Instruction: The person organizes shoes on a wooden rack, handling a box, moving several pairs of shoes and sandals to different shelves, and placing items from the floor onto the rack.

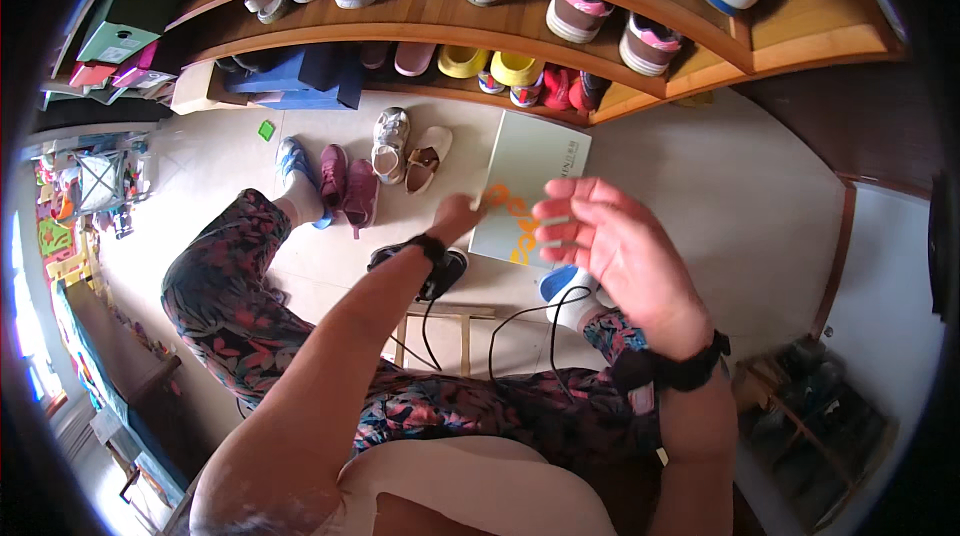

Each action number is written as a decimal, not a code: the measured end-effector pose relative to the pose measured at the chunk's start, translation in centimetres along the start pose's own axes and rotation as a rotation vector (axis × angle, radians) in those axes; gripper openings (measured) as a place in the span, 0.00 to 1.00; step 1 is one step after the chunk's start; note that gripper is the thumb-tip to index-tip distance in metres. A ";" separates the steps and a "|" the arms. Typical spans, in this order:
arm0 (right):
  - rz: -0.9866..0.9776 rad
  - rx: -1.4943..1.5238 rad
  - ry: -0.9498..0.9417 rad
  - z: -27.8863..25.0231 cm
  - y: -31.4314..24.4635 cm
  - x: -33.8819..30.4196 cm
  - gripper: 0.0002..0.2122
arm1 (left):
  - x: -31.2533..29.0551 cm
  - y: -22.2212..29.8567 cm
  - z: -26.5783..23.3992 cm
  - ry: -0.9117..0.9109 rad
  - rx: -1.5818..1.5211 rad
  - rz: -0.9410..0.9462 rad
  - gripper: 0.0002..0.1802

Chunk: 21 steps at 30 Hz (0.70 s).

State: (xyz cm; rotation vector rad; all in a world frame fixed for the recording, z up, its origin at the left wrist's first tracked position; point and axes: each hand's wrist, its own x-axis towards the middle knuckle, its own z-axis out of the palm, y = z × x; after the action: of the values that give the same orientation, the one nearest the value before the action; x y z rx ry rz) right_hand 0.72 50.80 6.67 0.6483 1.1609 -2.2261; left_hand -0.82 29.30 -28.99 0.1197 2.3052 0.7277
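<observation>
A flat, pale grey-green box (540,151) with orange ring shapes and dark print lies on the floor in front of me. My left hand (457,220) is at its left edge, seemingly touching it. Its fingers are mostly hidden, so their grip is unclear. Above the box's right side my right hand (625,256) is raised, palm partly turned inward, fingers apart and holding nothing. A dark shoe (445,276) lies partly behind my left wrist. Black cords run down from near my hands across my lap.
Left of the box stand a brown-and-white shoe (428,161), a silver sneaker (391,143) and maroon shoes (348,186). A wooden shoe rack (400,31) spans the far side, with blue boxes (305,76) at its left. My feet wear blue-and-white slippers (295,161). A small green piece (266,130) lies on the floor.
</observation>
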 end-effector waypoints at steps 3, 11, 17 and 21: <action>0.038 -0.043 -0.030 0.0 0.1 -0.9 0.12 | 5.8 6.7 -7.1 0.649 0.040 0.451 0.17; 0.118 0.017 0.035 0.7 -0.3 -0.4 0.12 | 23.5 11.3 -16.0 0.648 0.132 0.392 0.19; 0.111 0.034 0.001 0.6 -0.2 0.5 0.12 | 25.5 10.4 -17.5 0.698 0.132 0.475 0.19; 0.103 -0.007 -0.054 1.7 -0.4 0.9 0.12 | 19.4 7.6 -17.4 0.898 0.009 0.831 0.19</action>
State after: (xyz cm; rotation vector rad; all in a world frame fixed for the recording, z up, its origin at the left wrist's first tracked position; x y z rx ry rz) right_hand -0.45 49.35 7.23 0.6272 1.0830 -2.1392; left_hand -27.60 32.97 -26.35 0.9679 3.1080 1.3845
